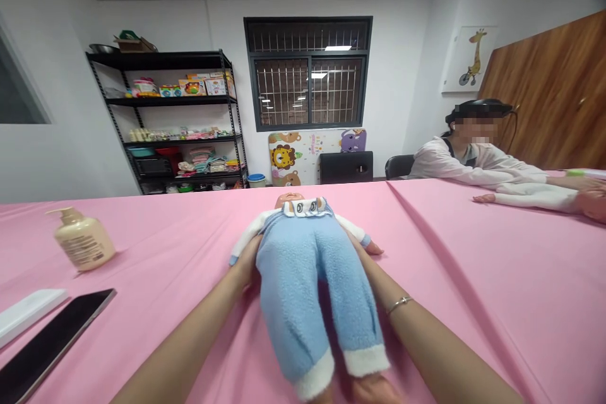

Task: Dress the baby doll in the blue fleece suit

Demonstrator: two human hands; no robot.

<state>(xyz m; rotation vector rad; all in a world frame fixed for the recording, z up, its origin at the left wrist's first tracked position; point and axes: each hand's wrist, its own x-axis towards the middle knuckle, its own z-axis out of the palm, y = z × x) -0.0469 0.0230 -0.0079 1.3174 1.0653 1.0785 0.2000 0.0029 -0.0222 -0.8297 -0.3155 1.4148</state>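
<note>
A baby doll in fuzzy light-blue overalls with white cuffs and white sleeves lies on the pink-covered table in front of me, its head at the far end and its feet towards me. My left hand grips its side at the waist, the fingers going out of sight under the blue cloth. On the other side, my right hand holds the doll at the waist too, mostly hidden behind the overalls. A silver bracelet circles my right wrist. The doll's arms spread out past both hands.
On the left stand a beige pump bottle, a black phone and a white flat object. At right a person leans over the pink table by another doll. Behind is a black shelf.
</note>
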